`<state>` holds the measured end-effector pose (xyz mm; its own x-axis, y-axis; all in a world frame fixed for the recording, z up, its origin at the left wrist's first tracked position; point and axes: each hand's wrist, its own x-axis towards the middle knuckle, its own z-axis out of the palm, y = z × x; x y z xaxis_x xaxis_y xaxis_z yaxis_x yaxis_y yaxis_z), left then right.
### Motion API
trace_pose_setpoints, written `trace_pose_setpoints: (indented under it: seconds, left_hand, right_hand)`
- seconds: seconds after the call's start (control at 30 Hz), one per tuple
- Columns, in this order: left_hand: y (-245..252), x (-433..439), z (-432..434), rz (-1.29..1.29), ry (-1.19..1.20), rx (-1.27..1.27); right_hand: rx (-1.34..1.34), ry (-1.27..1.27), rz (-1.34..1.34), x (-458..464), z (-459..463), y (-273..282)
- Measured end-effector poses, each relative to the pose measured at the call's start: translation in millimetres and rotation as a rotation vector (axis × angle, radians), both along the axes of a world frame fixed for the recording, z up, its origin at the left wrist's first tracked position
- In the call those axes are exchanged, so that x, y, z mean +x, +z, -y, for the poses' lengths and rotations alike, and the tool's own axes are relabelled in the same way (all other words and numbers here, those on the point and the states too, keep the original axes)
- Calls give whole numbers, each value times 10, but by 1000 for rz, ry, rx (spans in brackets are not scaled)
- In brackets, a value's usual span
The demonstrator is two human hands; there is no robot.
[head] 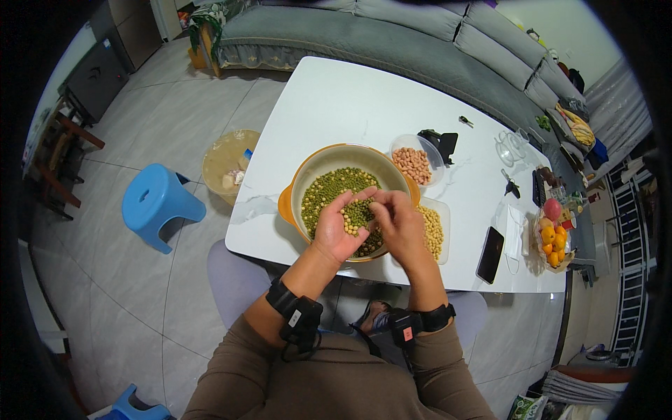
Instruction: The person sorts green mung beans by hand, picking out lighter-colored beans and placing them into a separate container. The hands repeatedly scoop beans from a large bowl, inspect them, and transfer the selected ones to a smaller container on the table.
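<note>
A large orange-handled ceramic pot (341, 152) stands on the white table, with green mung beans (336, 184) and some yellow soybeans mixed inside. Above it, my left hand (336, 226) is cupped, palm up, around a handful of mung beans and soybeans. My right hand (401, 223) is at that handful, thumb and fingers bent over the beans; whether a bean is between its fingertips is hard to tell. A clear tub of yellow soybeans (433, 231) lies partly behind my right hand. Beyond it is a round clear tub of pinkish peanuts (413, 165).
The white table (336, 100) also bears a black phone (491, 254), a white face mask (514, 231), keys (512, 188), a black stand (446, 144) and oranges (554, 244). To the left are a blue stool (152, 199) and a lined waste bin (220, 157).
</note>
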<state>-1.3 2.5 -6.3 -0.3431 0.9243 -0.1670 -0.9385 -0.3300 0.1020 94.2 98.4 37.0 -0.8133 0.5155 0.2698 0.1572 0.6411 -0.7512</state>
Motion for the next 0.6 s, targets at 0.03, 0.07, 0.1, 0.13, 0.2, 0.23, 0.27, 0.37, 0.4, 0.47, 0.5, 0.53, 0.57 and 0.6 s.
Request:
trace_pose_setpoints:
  seconds: [0.03, 0.07, 0.1, 0.13, 0.2, 0.23, 0.27, 0.37, 0.4, 0.47, 0.5, 0.53, 0.57, 0.6]
  left_hand:
    - [-9, -3, 2, 14, -2, 4]
    - [-14, 9, -8, 14, 12, 48]
    - [-14, 31, -32, 15, 38, 9]
    - [-9, 47, -47, 20, 61, -22]
    - [11, 59, -44, 31, 85, -21]
    - [23, 67, -42, 32, 97, 5]
    - [35, 72, -40, 37, 94, -16]
    - [62, 75, -45, 16, 90, -30]
    - [66, 74, -49, 0, 94, -45]
    - [67, 72, -52, -29, 105, -62]
    - [64, 75, -53, -40, 110, -66]
    - [60, 77, -54, -53, 114, -70]
    - [55, 75, -50, -37, 103, -48]
    - [50, 71, -44, -22, 90, -27]
  right_hand:
    - [-104, -19, -8, 44, -73, -9]
    - [-213, -26, -32, 99, -156, -17]
    - [-195, -96, 3, 170, -235, -31]
    - [-182, -149, 23, 258, -310, -45]
    - [-178, -223, 36, 394, -440, -103]
    - [-187, -245, 28, 443, -492, -141]
    - [-195, -269, 19, 488, -532, -179]
    - [-126, -298, 122, 569, -582, -240]
    - [15, -272, 124, 570, -572, -240]
    - [268, -244, 168, 538, -519, -197]
    - [270, -197, 63, 493, -476, -164]
    - [242, -181, 3, 425, -420, -129]
    - [215, -166, -57, 360, -359, -85]
    - [179, -101, -42, 314, -299, -30]
